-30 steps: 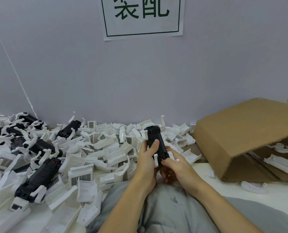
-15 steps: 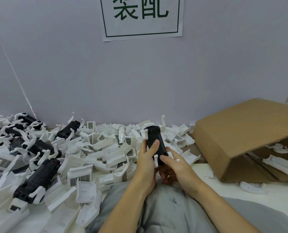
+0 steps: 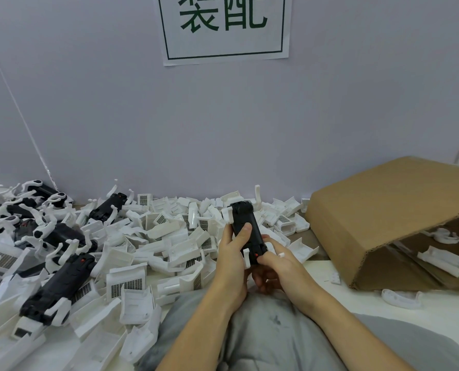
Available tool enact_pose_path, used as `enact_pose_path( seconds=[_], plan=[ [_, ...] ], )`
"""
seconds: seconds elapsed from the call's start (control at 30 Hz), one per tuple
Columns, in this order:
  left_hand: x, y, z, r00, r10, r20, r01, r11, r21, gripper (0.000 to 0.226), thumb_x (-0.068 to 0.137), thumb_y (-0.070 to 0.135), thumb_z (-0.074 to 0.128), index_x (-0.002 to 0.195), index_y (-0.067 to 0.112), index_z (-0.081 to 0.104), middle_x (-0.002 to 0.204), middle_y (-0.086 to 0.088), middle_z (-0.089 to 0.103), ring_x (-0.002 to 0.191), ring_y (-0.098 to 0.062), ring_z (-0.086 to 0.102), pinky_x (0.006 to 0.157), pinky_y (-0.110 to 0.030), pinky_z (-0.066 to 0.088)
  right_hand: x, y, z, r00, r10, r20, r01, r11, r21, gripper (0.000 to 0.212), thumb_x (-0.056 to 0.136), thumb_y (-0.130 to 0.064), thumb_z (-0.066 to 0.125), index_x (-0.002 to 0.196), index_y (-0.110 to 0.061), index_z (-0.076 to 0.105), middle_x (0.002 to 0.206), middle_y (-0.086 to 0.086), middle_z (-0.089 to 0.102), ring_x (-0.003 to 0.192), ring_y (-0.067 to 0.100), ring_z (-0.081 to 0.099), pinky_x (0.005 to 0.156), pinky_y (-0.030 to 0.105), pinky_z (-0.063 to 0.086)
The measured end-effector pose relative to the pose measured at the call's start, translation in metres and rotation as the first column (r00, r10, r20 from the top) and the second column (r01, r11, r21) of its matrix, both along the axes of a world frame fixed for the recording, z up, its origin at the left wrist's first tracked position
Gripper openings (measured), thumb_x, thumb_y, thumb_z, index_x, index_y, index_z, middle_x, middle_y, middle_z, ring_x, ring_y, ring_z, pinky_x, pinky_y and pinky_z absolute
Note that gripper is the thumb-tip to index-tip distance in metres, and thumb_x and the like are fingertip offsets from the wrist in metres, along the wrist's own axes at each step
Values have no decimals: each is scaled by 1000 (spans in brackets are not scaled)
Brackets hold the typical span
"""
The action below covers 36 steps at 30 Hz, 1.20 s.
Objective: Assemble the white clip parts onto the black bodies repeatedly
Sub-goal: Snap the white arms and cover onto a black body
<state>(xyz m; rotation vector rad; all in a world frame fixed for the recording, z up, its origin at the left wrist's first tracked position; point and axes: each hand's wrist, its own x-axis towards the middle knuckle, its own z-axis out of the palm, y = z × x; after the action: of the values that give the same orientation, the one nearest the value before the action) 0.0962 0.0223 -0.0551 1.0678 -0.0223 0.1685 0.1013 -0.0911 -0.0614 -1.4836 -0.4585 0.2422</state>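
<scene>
Both hands are up in front of me, just above my lap, w/ one black body [image 3: 245, 231] held between them, standing roughly upright and tilted a bit away. My left hand [image 3: 232, 259] grips it from the left side, fingers curled behind it, thumb laid across the front face about halfway up. My right hand [image 3: 278, 267] holds the lower end from the right; its thumb and fingers pinch around the bottom of the body. A white clip [image 3: 245, 257] sticks out at the lower left of the body, touching it, right beside my left palm. A small white tip [image 3: 281, 254] pokes out above my right knuckles; can't tell if it's part of a clip already seated or a loose piece in that hand.

Left of my hands, on the counter [image 3: 316, 266], a big pile of loose white clip parts [image 3: 153, 242] runs back to the wall. Further left in the pile lie several finished units [image 3: 59, 285], black bodies w/ white clips on, approx. five or six, some half buried.

On the right a cardboard box [image 3: 383, 215] lies on its side, open end facing right/front, w/ a few white parts [image 3: 442, 259] inside. One more white piece [image 3: 400, 298] lies on the counter just in front of the box. A printed sign [image 3: 224, 28] w/ green characters hangs on the wall above.
</scene>
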Motion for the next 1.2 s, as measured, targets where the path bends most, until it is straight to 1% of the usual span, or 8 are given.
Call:
enact_pose_path(
  seconds=[0.13,0.33,0.5,0.63,0.73,0.83,0.97,1.2],
  plan=[
    [-1,0,0,1000,4,-3,-4,1000,0,22,100,27,59,121,23,63,97,-12,66,64,-27,58,40,-26,45,1,0,-1,1000,-4,16,4,1000,-13,18,76,-28,54,90,-32,63,67,12,52,59,21,52,53,30,43],
    [-1,0,2,1000,16,-6,-16,1000,7,26,99,28,58,125,24,61,105,-12,68,90,-34,61,51,-31,46,-1,1,0,998,-28,59,31,998,-51,16,82,-32,51,93,-37,63,64,11,51,55,20,50,49,26,43],
    [-2,0,1,1000,-4,-6,4,1000,-13,22,99,27,60,120,22,64,97,-11,69,72,-31,61,45,-28,47,-2,0,2,1000,-16,10,16,1000,-11,19,88,-37,56,102,-27,63,63,6,54,52,17,50,47,25,42],
    [-1,0,1,1000,-8,2,8,1000,-22,21,99,26,60,119,20,63,89,-8,69,64,-27,60,42,-27,45,-2,0,1,999,-32,1,32,999,-25,13,102,-20,52,103,-27,63,61,5,54,51,17,50,48,26,43],
    [-1,0,1,1000,-9,6,9,1000,-24,20,100,23,58,119,18,61,88,-11,69,62,-26,62,40,-25,45,-2,0,2,1000,-22,-19,22,1000,-11,15,92,-17,55,106,-18,60,60,7,52,52,17,50,51,29,41],
    [-1,0,1,1000,-14,-2,14,1000,-2,20,101,25,57,120,20,61,98,-17,66,62,-27,59,39,-26,45,-4,0,4,1000,-5,-13,5,1000,-13,26,75,-26,54,99,-26,63,61,9,52,54,19,49,54,31,41],
    [0,0,0,1000,-10,-4,10,1000,-4,20,100,25,58,119,20,62,102,-18,64,64,-27,58,39,-26,45,-4,1,4,1000,1,1,-1,1000,-11,17,74,-30,55,89,-30,64,61,9,52,55,19,50,55,30,41],
    [0,0,0,1000,-9,-8,9,1000,-13,22,100,25,57,121,21,62,118,-29,65,76,-32,60,39,-26,45,-3,0,2,1000,-3,1,3,1000,-11,26,75,-29,55,99,-21,61,61,8,52,54,18,49,52,29,42]
  ],
)
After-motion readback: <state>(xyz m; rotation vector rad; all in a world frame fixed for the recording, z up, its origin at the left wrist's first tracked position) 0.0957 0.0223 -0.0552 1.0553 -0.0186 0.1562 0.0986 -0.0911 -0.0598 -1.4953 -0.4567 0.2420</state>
